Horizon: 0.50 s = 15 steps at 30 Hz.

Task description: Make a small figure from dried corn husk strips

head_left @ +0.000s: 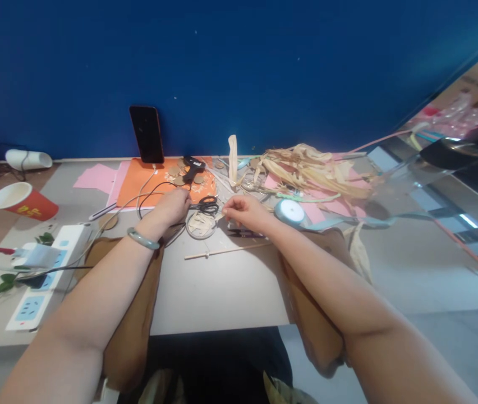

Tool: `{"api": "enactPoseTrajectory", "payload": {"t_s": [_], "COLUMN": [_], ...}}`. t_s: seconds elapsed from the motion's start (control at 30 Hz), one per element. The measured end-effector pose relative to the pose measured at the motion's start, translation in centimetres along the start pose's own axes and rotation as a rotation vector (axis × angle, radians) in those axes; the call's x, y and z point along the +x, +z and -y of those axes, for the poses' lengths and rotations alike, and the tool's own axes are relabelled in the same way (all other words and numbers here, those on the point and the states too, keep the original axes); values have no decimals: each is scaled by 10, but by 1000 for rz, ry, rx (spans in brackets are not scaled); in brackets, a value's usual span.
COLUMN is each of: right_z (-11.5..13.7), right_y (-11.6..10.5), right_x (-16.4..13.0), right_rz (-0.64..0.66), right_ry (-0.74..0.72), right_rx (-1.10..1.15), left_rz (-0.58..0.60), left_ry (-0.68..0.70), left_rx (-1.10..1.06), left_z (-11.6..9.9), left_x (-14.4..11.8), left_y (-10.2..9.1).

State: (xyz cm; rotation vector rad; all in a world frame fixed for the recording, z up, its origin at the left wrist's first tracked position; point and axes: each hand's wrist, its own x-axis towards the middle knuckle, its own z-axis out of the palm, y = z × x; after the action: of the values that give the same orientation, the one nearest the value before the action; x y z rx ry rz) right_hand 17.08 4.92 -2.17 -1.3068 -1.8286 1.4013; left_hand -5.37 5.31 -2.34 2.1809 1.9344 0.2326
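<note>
Green bangle (pixel 143 239) behind it, left hand (pixel 175 206) faces curled right hand (pixel 245 213); I cannot tell either grip's state.

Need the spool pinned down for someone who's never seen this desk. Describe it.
Find the big blue panel behind the desk, then the heap of pale, papery strips at its foot, right of centre. The spool sits just in front of that heap, right of the right hand. Unlike the ragged strips, it's neatly round: white face, light-blue rim.

The dish (pixel 199 237) sits on the table (pixel 222 297) between the left hand (pixel 177 206) and right hand (pixel 243 212); ribbon spool (pixel 291 212), right of the right hand; phone (pixel 147 134), beyond the left.
</note>
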Motion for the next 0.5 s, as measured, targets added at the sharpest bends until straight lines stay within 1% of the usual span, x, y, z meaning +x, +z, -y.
{"api": "enactPoseTrajectory", "payload": {"t_s": [0.03,0.1,0.17,0.23,0.3,0.37,0.43,0.5], "right_z": [0,0,0,0,-1,-1,-1,-1], "right_y": [0,0,0,1,2,2,3,3], "right_x": [0,0,0,0,1,2,2,2], "right_rz": [-4,-12,-11,-2,3,-4,-12,-16], "right_ry": [-3,-11,-19,-20,-15,-12,-15,-22], "right_rx": [-1,-4,4,19,29,30,32,35], "left_rz": [-16,-16,53,169,287,376,432,456], "left_ry": [1,1,-4,-8,-9,-36,-80,-100], "left_rx": [-61,-276,-535,-727,-850,-953,-1028,-1057], "left_z": [1,2,3,2,0,-2,-4,-4], "left_x": [0,-1,-5,-9,-13,-16,-18,-18], "left_y": [-1,-6,-11,-15,-17,-18,-18,-19]}}
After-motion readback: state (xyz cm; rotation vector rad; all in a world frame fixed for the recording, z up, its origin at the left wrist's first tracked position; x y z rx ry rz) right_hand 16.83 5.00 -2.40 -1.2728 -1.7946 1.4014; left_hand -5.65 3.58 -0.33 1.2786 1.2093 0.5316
